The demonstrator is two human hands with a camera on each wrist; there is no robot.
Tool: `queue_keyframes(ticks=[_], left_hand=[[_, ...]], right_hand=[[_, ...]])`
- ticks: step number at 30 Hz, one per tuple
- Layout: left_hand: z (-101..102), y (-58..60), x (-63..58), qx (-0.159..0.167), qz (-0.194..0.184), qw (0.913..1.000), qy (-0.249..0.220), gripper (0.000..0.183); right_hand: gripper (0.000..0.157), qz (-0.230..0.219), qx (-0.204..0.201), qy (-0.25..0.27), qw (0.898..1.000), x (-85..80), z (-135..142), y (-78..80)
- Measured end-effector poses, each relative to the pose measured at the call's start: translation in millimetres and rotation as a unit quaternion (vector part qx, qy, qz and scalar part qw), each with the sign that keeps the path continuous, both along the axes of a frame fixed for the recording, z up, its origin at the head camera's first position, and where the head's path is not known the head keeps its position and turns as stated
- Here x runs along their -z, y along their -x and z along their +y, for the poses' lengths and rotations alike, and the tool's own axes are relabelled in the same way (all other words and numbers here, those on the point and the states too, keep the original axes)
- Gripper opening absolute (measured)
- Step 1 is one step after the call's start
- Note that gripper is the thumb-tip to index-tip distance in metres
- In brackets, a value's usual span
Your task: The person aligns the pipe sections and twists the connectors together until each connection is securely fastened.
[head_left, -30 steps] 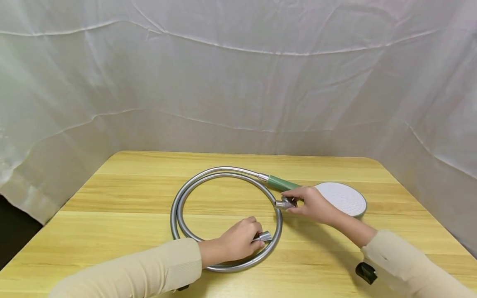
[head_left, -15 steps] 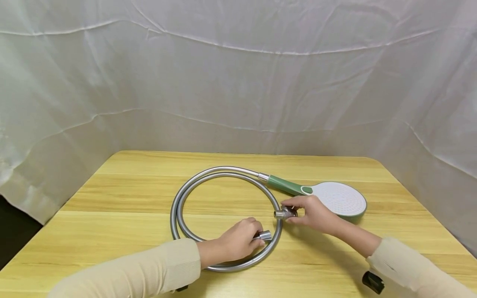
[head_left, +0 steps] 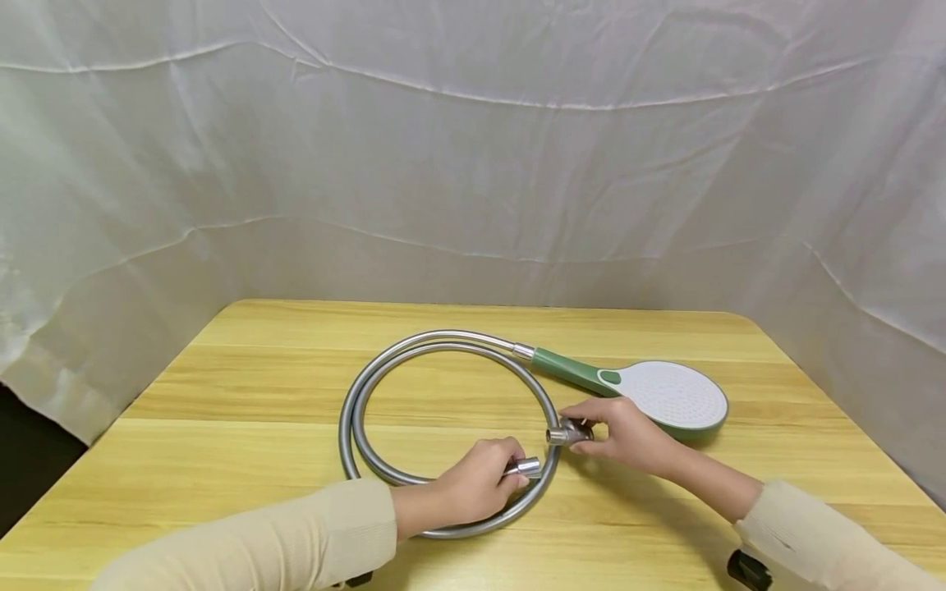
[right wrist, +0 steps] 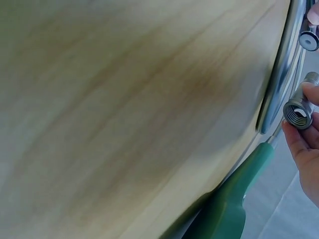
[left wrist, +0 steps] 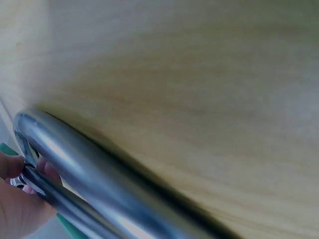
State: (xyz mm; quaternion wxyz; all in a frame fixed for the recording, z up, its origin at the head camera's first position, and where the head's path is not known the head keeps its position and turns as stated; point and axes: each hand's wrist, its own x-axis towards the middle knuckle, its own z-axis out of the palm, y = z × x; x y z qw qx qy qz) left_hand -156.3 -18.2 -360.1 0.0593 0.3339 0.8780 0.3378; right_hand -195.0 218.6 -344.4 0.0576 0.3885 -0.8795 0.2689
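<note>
My left hand (head_left: 480, 484) grips the free end of a coiled metal shower hose (head_left: 346, 427), and its chrome end nut (head_left: 528, 467) sticks out past the fingers to the right. Just beyond and to the right, my right hand (head_left: 628, 435) pinches a small metal pipe fitting (head_left: 567, 433) between thumb and fingers. In the right wrist view the fitting (right wrist: 299, 112) shows screw threads inside its near opening, and the hose's end nut (right wrist: 309, 41) is a short gap away. The left wrist view has the hose (left wrist: 99, 169) running out from the left hand (left wrist: 17, 209).
Behind the right hand lies a hand shower with a green handle (head_left: 565, 368) and a white spray face (head_left: 672, 394), joined to the hose's other end. Everything is on a wooden table (head_left: 222, 361), with white cloth (head_left: 473, 164) hanging around it.
My right hand has moved toward the front edge with the fitting, closer to the hose's end nut, uncovering the hand shower's button. The left hand has barely shifted.
</note>
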Motion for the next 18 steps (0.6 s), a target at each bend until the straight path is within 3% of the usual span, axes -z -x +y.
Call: queue_keyframes(ticks=[18], left_hand=[[-3.3,-1.5,0.9,0.002,-0.012,0.9998,-0.017,0.018]], right_hand=[[0.037,0.043,-0.016,0.012,0.999,4.9,6.1,-10.3]])
